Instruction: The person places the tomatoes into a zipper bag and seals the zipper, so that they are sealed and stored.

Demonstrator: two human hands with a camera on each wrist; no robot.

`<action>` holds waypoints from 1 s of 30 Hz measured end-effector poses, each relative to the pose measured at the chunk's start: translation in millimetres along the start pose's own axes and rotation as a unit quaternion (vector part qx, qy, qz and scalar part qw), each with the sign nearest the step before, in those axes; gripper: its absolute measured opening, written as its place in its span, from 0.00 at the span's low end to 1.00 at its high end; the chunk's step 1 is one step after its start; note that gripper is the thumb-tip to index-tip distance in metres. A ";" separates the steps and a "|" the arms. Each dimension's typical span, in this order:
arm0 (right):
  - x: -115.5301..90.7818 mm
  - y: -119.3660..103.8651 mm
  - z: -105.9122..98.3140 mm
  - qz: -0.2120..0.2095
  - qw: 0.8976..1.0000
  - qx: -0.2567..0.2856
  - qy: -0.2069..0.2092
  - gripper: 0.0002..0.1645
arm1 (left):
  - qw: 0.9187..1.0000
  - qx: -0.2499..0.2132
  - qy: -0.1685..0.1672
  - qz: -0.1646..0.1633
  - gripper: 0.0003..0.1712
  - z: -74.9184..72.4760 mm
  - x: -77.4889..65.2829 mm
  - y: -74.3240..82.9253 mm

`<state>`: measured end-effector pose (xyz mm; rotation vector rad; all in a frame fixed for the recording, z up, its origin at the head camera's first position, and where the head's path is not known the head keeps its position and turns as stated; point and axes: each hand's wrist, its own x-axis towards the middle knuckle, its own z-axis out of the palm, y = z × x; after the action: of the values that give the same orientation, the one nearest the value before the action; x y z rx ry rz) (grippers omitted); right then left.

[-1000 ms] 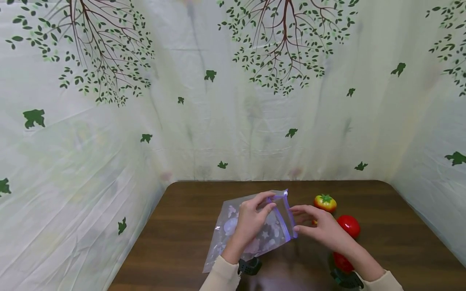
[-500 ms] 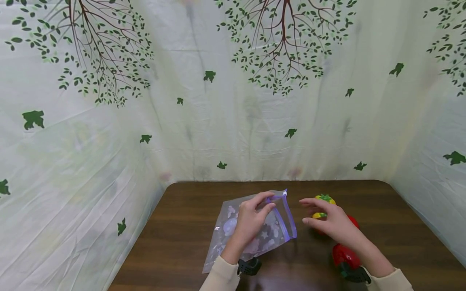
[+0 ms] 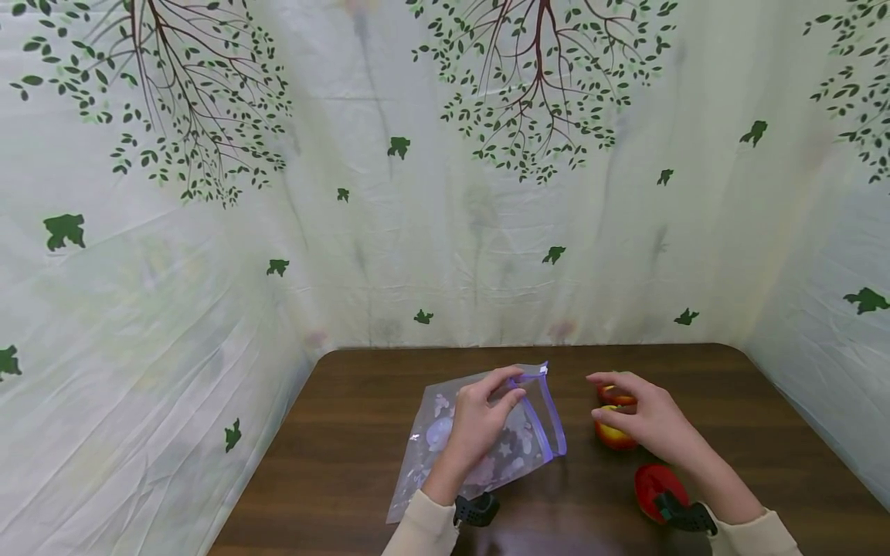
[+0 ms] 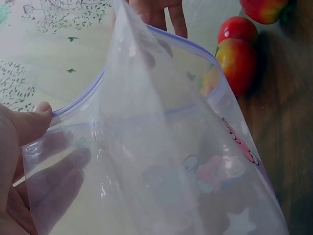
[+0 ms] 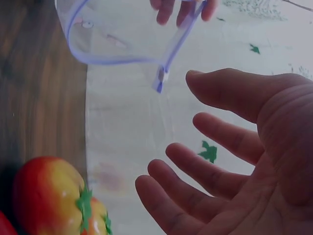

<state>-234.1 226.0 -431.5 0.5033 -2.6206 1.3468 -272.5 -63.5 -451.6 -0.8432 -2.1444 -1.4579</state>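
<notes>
One bag mouth (image 3: 554, 413) (open) separates the hands (image 3: 480, 421) (image 3: 652, 415).

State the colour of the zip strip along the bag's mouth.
The zip strip is bluish purple; it shows best in the right wrist view.

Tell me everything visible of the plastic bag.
The bag is see-through plastic, printed with pale pink, bluish and white shapes, including a star. A purple zip strip edges its mouth, which gapes toward the person's right. The left hand holds it near that mouth; the right hand is apart from it. Whether it touches the table is unclear.
</notes>
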 end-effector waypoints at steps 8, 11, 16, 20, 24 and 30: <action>-0.9 12.9 -14.4 0.029 0.999 -0.035 -0.003 0.32 | 1.000 -0.011 0.007 -0.001 0.16 1.1 -0.3 0.4; -2.0 17.5 -22.8 0.036 0.998 -0.043 -0.008 0.33 | 1.000 -0.011 0.009 -0.001 0.17 1.5 -0.3 0.5; -3.6 24.7 -35.6 0.047 0.997 -0.067 -0.007 0.31 | 1.000 -0.009 0.011 0.000 0.16 1.2 -0.2 0.8; -3.7 32.1 -43.4 0.054 0.994 -0.097 -0.011 0.31 | 1.000 -0.012 0.010 -0.003 0.16 0.3 -0.6 0.9; -3.1 40.0 -47.1 0.062 0.992 -0.109 -0.021 0.33 | 1.000 -0.012 0.011 -0.002 0.17 -0.1 -0.8 0.5; -2.8 54.2 -50.2 0.086 0.989 -0.109 -0.041 0.35 | 1.000 -0.019 0.010 -0.001 0.16 -1.2 0.2 2.4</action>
<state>-252.0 296.7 -444.1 0.3135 -2.8915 1.0830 -271.0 -63.9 -449.4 -0.8378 -2.1095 -1.5060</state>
